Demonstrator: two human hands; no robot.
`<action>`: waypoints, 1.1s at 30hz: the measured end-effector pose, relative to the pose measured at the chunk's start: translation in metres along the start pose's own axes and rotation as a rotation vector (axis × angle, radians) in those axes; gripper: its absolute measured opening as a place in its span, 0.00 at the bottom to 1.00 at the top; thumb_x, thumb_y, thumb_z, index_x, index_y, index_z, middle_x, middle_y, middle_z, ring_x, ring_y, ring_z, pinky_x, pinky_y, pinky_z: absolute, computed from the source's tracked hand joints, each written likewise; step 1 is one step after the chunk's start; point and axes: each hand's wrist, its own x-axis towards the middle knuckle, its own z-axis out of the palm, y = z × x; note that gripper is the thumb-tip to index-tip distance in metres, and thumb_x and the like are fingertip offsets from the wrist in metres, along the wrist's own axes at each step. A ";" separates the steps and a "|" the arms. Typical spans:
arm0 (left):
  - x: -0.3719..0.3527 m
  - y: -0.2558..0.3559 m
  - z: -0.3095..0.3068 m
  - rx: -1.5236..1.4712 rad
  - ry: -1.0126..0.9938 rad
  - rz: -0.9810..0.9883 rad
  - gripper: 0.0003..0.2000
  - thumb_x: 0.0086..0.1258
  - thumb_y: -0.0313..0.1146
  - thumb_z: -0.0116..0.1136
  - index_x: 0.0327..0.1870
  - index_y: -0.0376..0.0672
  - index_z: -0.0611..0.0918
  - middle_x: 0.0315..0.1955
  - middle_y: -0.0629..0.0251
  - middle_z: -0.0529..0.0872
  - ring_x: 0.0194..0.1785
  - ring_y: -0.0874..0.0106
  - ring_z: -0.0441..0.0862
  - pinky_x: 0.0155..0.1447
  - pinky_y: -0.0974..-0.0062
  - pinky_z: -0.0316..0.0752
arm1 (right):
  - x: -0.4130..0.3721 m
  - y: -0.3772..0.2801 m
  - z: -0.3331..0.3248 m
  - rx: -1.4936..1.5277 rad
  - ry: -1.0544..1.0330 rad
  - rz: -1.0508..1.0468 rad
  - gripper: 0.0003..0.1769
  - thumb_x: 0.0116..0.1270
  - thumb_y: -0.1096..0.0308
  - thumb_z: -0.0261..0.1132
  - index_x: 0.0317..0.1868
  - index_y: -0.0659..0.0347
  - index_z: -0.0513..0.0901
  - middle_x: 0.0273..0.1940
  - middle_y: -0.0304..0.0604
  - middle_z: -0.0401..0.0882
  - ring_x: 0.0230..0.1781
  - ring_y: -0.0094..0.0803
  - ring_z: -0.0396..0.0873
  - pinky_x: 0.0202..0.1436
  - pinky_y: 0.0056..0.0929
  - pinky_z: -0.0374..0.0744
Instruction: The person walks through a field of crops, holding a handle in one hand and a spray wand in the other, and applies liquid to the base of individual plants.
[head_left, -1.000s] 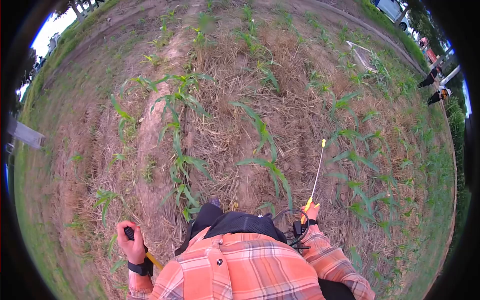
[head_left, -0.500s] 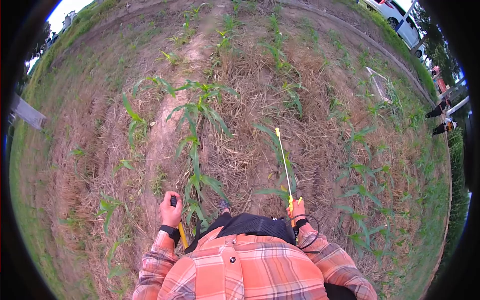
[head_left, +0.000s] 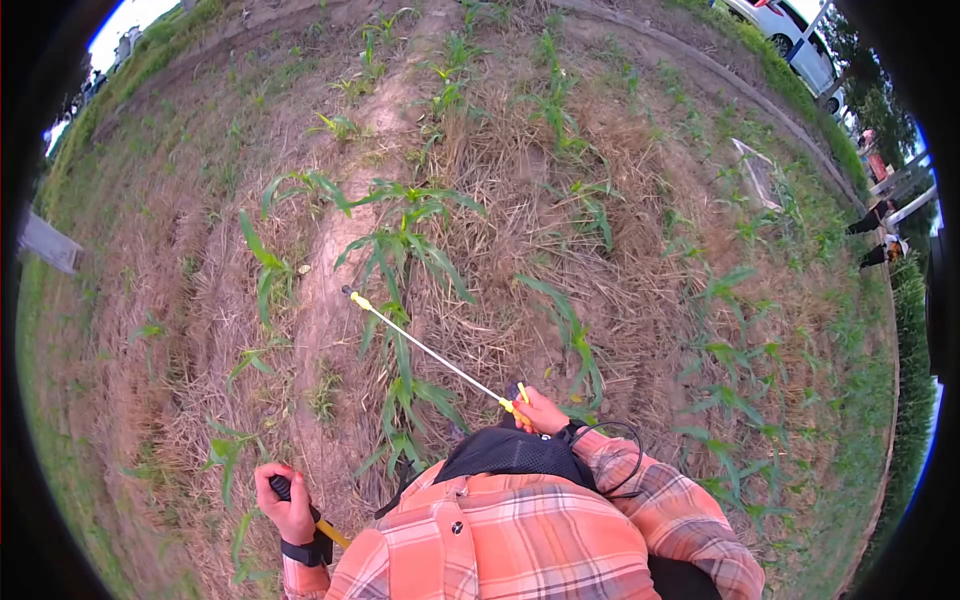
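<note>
My left hand (head_left: 290,512) is closed around the black grip of a yellow lever (head_left: 331,532), low at the left beside my body. In my right hand (head_left: 545,411), in front of my waist, is the yellow handle of a spray wand (head_left: 440,358). Its thin pale tube slants up and left, ending in a yellow nozzle end (head_left: 360,299) with a dark tip, over the row of young corn plants (head_left: 402,238). A thin black hose (head_left: 638,452) loops by my right wrist. Whether spray comes out cannot be seen.
More leafy young plants (head_left: 725,350) grow in rows at the right, among dry straw (head_left: 490,230). A pale framed panel (head_left: 757,172) lies on the ground at right. Far off are a white car (head_left: 800,50) and people (head_left: 882,215). A grey post (head_left: 50,243) stands left.
The wand has swung left, its tip passing from right of the corn row to its left side. My right hand has moved left; my left hand has moved down and left with the lever.
</note>
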 end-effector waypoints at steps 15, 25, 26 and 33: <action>0.115 -0.067 0.181 0.249 -0.144 0.106 0.06 0.53 0.20 0.51 0.30 0.42 0.70 0.19 0.76 0.65 0.22 0.84 0.59 0.25 0.86 0.56 | 0.090 -0.012 -0.143 0.232 0.437 0.000 0.10 0.64 0.60 0.48 0.37 0.58 0.61 0.17 0.40 0.72 0.07 0.21 0.65 0.06 0.19 0.61; 0.148 0.004 0.273 0.188 -0.222 0.086 0.07 0.51 0.19 0.51 0.30 0.41 0.70 0.20 0.74 0.68 0.21 0.84 0.63 0.26 0.86 0.58 | 0.076 0.022 -0.303 0.642 0.850 -0.097 0.11 0.65 0.58 0.45 0.37 0.57 0.59 0.18 0.45 0.70 0.07 0.27 0.64 0.07 0.22 0.62; 0.149 0.010 0.274 0.182 -0.211 0.103 0.07 0.51 0.20 0.51 0.30 0.41 0.70 0.20 0.74 0.68 0.22 0.84 0.63 0.27 0.86 0.59 | 0.074 0.025 -0.315 0.674 0.898 -0.090 0.11 0.64 0.58 0.45 0.37 0.57 0.59 0.18 0.45 0.70 0.07 0.27 0.64 0.06 0.23 0.62; 0.150 0.070 0.260 0.207 -0.178 0.244 0.09 0.50 0.23 0.52 0.31 0.42 0.66 0.16 0.75 0.64 0.16 0.86 0.61 0.21 0.88 0.56 | 0.070 0.037 -0.360 0.705 1.099 -0.062 0.13 0.63 0.56 0.45 0.35 0.59 0.61 0.16 0.45 0.70 0.07 0.28 0.64 0.06 0.24 0.63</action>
